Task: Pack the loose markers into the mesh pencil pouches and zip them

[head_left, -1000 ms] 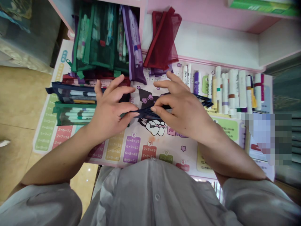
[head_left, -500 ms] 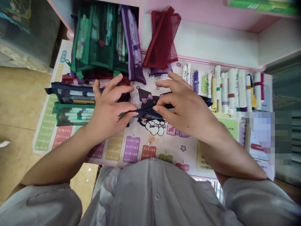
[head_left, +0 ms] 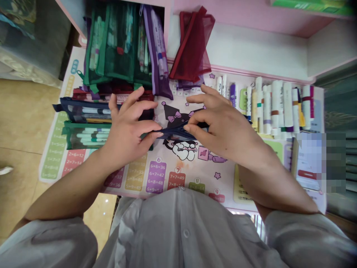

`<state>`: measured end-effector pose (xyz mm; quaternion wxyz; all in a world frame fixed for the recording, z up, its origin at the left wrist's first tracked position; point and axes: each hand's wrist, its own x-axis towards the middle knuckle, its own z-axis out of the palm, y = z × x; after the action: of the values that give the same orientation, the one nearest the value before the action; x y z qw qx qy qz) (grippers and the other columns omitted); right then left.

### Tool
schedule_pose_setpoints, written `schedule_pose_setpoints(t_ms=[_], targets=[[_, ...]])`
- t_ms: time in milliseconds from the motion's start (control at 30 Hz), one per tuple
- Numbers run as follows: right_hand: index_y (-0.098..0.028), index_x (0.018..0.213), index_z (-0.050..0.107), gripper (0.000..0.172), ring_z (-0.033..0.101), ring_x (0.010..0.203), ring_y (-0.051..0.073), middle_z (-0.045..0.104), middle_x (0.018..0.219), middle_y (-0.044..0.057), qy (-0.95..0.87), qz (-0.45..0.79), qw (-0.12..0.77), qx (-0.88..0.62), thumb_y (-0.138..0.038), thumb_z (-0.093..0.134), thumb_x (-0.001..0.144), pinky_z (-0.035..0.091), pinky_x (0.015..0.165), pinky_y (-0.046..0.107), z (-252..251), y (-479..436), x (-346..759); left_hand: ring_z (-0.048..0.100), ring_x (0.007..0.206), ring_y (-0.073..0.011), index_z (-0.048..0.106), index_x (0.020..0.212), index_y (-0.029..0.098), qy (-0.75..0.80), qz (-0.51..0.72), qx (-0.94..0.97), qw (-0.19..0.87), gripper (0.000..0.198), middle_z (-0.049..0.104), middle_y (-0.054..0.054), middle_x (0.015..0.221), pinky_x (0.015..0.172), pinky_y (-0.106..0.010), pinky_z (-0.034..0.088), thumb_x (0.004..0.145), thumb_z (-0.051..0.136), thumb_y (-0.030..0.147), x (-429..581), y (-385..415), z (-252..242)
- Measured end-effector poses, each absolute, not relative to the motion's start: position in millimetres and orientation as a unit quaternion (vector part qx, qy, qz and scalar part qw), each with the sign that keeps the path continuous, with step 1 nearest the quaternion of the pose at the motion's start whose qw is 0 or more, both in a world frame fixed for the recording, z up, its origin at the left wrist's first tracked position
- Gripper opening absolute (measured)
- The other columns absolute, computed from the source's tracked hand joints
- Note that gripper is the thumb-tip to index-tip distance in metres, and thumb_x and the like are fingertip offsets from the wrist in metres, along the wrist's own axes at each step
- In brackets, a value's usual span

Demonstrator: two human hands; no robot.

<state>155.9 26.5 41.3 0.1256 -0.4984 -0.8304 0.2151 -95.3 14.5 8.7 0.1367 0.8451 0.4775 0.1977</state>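
Grip of both hands found closed on a navy pouch (head_left: 173, 133)

Left hand (head_left: 126, 128) pinched the pouch's edge between thumb and forefinger, the other fingers raised clear. Right hand (head_left: 223, 126) pinched the same edge farther right, likewise with thumb and forefinger. The held pouch was situated at the middle of the table (head_left: 173, 169), over a printed cartoon figure (head_left: 184, 149), its right part hidden by the right hand. Whether the right grip held a zip slider, and whether the pouch had contents, could not be told.

On the left lay a green pouch (head_left: 68, 139) containing pale pens (head_left: 92, 136), with a dark blue pouch (head_left: 75, 102) just beyond it. A red mesh pouch (head_left: 192, 48) was at the far centre. Markers (head_left: 277, 108) lay in a row on the right.

By judgement, the step in hand was working the pouch's opening edge. The next move appeared to call for a firm left pinch, an edge kept taut, and right-hand travel clear of snagged mesh.
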Motion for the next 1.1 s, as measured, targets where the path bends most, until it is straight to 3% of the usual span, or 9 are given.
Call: schedule_pose_setpoints(t_ms=[467,633,833,1100], targets=[[-0.027,0.071,0.071,0.023,0.035,0.150,0.038,0.063,0.139,0.001,-0.828,0.218,0.122,-0.502,-0.030,0.058,0.090,0.030,0.119,0.069,42.7,26.7,159.5,0.037,0.148,-0.0304,0.073,0.092,0.036,0.480,0.195,0.848,0.109,0.020,0.068,0.007,0.130,0.127,-0.062,0.008,0.093,0.058,0.047,-95.1,13.4,9.5],[-0.026,0.071,0.070,0.024,0.035,0.149,0.039,0.063,0.138,0.000,-0.830,0.218,0.116,-0.500,-0.031,0.057,0.090,0.032,0.118,0.069,43.9,26.5,159.6,0.037,0.149,-0.0303,0.073,0.085,0.036,0.488,0.177,0.848,0.107,0.020,0.065,0.007,0.134,0.125,-0.063,0.009,0.093,0.057,0.046,-94.9,13.8,10.6],[-0.024,0.069,0.068,0.024,0.035,0.149,0.039,0.063,0.138,0.006,-0.827,0.208,0.094,-0.513,-0.029,0.057,0.089,0.034,0.117,0.067,46.3,27.5,160.3,0.038,0.148,-0.0303,0.072,0.084,0.034,0.487,0.182,0.848,0.102,0.020,0.067,0.006,0.132,0.124,-0.065,0.012,0.093,0.058,0.045,-94.4,13.6,11.5],[-0.027,0.068,0.067,0.023,0.037,0.148,0.039,0.064,0.135,-0.001,-0.831,0.219,0.119,-0.497,-0.031,0.058,0.089,0.033,0.118,0.068,40.1,28.9,166.6,0.038,0.147,-0.0317,0.073,0.086,0.033,0.482,0.188,0.849,0.106,0.022,0.067,0.006,0.132,0.123,-0.068,0.011,0.094,0.057,0.045,-94.6,13.7,10.9]])
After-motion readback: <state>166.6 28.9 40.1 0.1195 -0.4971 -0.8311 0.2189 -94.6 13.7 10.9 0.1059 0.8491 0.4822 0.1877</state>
